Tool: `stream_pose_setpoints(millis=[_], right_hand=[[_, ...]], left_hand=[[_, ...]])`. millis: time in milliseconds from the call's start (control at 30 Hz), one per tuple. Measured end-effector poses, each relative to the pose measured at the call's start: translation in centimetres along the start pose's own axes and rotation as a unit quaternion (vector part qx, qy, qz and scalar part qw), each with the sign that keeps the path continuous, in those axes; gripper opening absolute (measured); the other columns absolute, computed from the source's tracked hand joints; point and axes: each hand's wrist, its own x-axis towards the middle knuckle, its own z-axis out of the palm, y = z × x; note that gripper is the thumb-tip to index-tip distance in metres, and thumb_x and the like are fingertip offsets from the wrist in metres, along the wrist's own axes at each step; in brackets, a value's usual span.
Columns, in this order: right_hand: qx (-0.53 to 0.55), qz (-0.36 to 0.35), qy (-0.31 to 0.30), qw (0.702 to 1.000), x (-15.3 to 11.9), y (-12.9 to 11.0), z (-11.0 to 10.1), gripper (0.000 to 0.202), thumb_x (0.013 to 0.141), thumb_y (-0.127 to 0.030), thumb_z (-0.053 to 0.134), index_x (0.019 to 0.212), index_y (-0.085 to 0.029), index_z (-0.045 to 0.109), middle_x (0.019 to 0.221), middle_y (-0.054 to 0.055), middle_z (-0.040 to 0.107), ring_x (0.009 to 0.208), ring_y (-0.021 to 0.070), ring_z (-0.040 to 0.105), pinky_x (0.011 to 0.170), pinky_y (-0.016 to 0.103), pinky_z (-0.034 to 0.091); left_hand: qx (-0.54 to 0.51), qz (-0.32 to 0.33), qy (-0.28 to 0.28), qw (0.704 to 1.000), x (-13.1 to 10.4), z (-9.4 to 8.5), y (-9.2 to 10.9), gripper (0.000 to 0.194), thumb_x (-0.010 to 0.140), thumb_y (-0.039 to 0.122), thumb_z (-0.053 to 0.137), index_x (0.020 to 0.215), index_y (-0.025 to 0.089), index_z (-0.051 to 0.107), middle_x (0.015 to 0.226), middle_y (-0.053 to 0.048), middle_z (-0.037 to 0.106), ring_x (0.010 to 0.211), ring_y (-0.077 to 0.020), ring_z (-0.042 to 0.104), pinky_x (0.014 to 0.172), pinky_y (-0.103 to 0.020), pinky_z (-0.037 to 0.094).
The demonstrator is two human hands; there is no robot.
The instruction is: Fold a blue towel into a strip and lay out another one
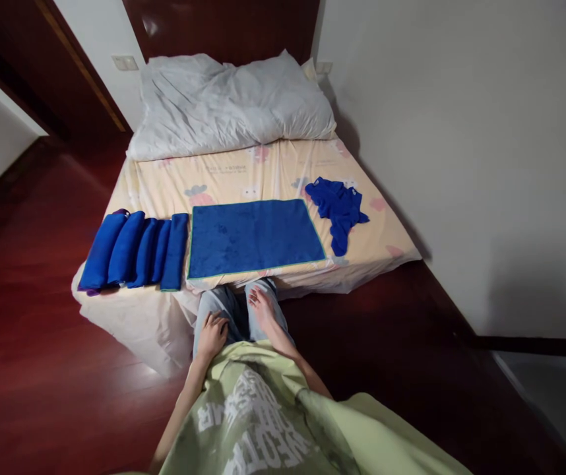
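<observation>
My left hand (212, 334) rests on my left thigh, its fingers slightly bent and apart, holding nothing. Near my right knee, my right hand (262, 307) is loosely open with nothing in it. Just beyond both hands, a blue towel (256, 237) with a thin green edge lies spread flat by the bed's front edge. To its left, several folded or rolled blue towels (137, 254) lie side by side in a row. A crumpled blue cloth (337, 208) sits to the right of the flat towel.
The bed (263, 171) has a pale patterned sheet. A bunched white quilt (233, 105) lies at its head, against a dark headboard (223, 26). A white wall (461, 145) stands to the right, and dark red floor (30, 316) shows at the left.
</observation>
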Motion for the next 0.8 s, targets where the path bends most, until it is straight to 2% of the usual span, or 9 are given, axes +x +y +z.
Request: stream_pose_setpoints(millis=[67, 200, 333, 433, 533, 700, 800], right_hand=[[0.009, -0.004, -0.002, 1.000, 0.6, 0.0, -0.1, 0.034, 0.076, -0.057, 0.062, 0.100, -0.035, 0.072, 0.112, -0.002, 0.075, 0.120, 0.0342, 0.063, 0.101, 0.053, 0.049], [0.041, -0.018, 0.001, 0.999, 2.5, -0.2, -0.1, 0.032, 0.080, -0.054, 0.061, 0.103, -0.032, 0.069, 0.112, 0.000, 0.074, 0.117, 0.0294, 0.064, 0.100, 0.049, 0.052], [0.089, -0.016, 0.020, 0.996, 4.9, -1.0, 0.4, 0.026, 0.086, -0.040, 0.064, 0.105, -0.024, 0.065, 0.115, 0.006, 0.072, 0.107, 0.0217, 0.067, 0.096, 0.040, 0.055], [0.174, 0.002, 0.040, 0.984, 6.2, -1.6, 0.8, 0.015, 0.088, -0.028, 0.065, 0.101, -0.021, 0.064, 0.108, 0.006, 0.074, 0.095, 0.0150, 0.070, 0.089, 0.030, 0.057], [0.232, 0.020, 0.055, 0.971, 7.2, -2.0, 1.3, 0.007, 0.088, -0.022, 0.067, 0.094, -0.021, 0.064, 0.100, 0.004, 0.075, 0.087, 0.0129, 0.071, 0.083, 0.026, 0.058], [0.247, 0.041, 0.089, 0.964, 8.5, -2.3, 2.4, 0.008, 0.089, -0.019, 0.068, 0.086, -0.020, 0.061, 0.089, 0.004, 0.076, 0.074, 0.0120, 0.070, 0.072, 0.023, 0.058], [0.258, 0.046, 0.103, 0.960, 8.9, -2.1, 2.8, 0.008, 0.089, -0.018, 0.066, 0.085, -0.018, 0.059, 0.087, 0.004, 0.076, 0.070, 0.0105, 0.069, 0.071, 0.022, 0.057]], left_hand=[[0.004, -0.001, -0.002, 1.000, 0.1, 0.0, 0.1, 0.035, 0.095, 0.025, 0.042, 0.105, 0.023, 0.075, 0.111, -0.008, 0.076, 0.131, -0.0297, 0.056, 0.123, -0.053, 0.029], [0.003, -0.001, -0.004, 1.000, 0.1, 0.0, 0.1, 0.035, 0.095, 0.025, 0.042, 0.105, 0.022, 0.076, 0.111, -0.008, 0.076, 0.131, -0.0304, 0.055, 0.122, -0.053, 0.029], [0.002, -0.003, -0.005, 1.000, 0.0, 0.0, 0.1, 0.035, 0.095, 0.024, 0.042, 0.105, 0.020, 0.076, 0.112, -0.008, 0.076, 0.132, -0.0296, 0.055, 0.123, -0.053, 0.028], [0.002, -0.006, -0.010, 1.000, 0.1, -0.2, 0.2, 0.036, 0.095, 0.024, 0.042, 0.106, 0.019, 0.075, 0.112, -0.008, 0.076, 0.133, -0.0289, 0.054, 0.124, -0.052, 0.028], [0.000, -0.011, -0.013, 1.000, 0.1, -0.4, 0.3, 0.036, 0.095, 0.024, 0.042, 0.106, 0.019, 0.075, 0.112, -0.008, 0.076, 0.133, -0.0283, 0.054, 0.124, -0.052, 0.028], [-0.010, -0.023, -0.013, 1.000, 0.0, -0.8, 0.7, 0.036, 0.094, 0.025, 0.041, 0.104, 0.022, 0.076, 0.111, -0.006, 0.076, 0.133, -0.0283, 0.055, 0.124, -0.053, 0.029], [-0.032, -0.038, -0.025, 0.998, 0.3, -1.3, 0.7, 0.037, 0.093, 0.028, 0.041, 0.103, 0.025, 0.076, 0.112, -0.004, 0.076, 0.131, -0.0280, 0.057, 0.124, -0.055, 0.030]])
